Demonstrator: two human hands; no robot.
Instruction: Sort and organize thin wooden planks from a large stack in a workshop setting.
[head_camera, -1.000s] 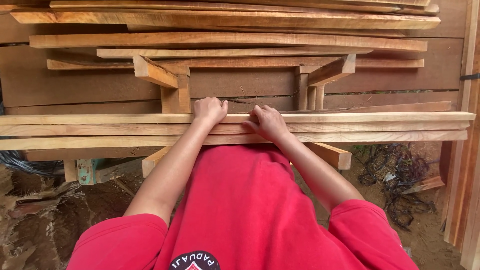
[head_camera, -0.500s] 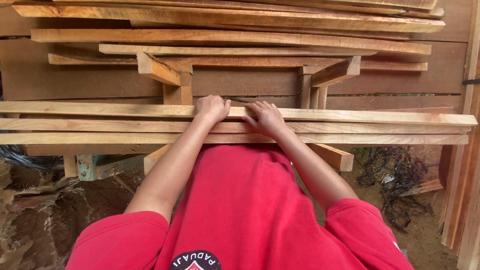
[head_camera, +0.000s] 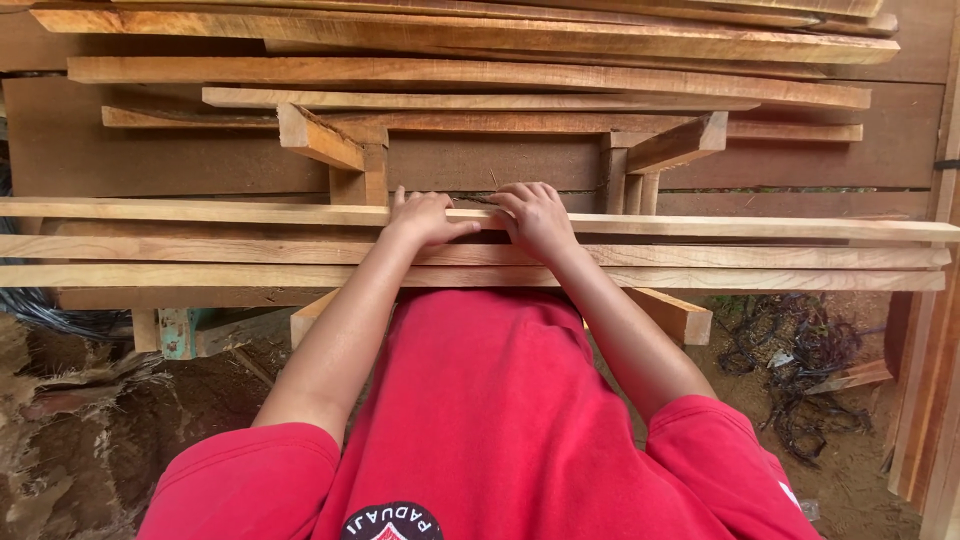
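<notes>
Lying across the whole view from left to right, the top plank (head_camera: 700, 226) is a long, thin, pale strip of wood, and it sits at the far edge of two similar planks (head_camera: 200, 262) that are stacked flat just in front of the person's chest. Both hands are on it near its middle, close together. The left hand (head_camera: 428, 218) lies flat on the plank with the fingers stretched over its far edge; its grip is spread and not closed around the wood. The right hand (head_camera: 538, 215) is just beside it, with the fingers curled over the same far edge; I cannot tell if this grip is pressed tight. The planks rest on a wooden frame (head_camera: 350, 165) with two angled supports. Behind it, more boards (head_camera: 470, 72) are piled in uneven layers. Below, on the right, dark tangled wire (head_camera: 800, 370) lies on the dirt floor (head_camera: 90, 440).
</notes>
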